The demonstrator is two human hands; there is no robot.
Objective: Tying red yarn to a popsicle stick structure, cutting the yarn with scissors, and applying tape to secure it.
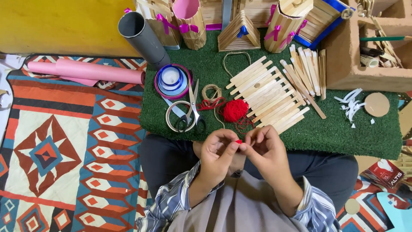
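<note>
Hands pinching red yarn
Left hand (pixel 219 150) and right hand (pixel 265 148) together clamp a small red yarn bit (pixel 238 141); fuzzy red yarn ball (pixel 234 110) lies beyond on green turf mat (pixel 334 133).

Pretty bright and even overall, soft light with no harsh glare anywhere. Shadows are faint: a small dark patch sits under the silver scissors with black handles (pixel 192 112) on the green fake-grass mat (pixel 334 133), and it's a bit darker in the lap under the left hand (pixel 218 155) and right hand (pixel 267 152). Colours look saturated. The centre is sharp, the hands are slightly soft, and the wide lens bends the patterned woven rug (pixel 64 154) and the corners.
</note>
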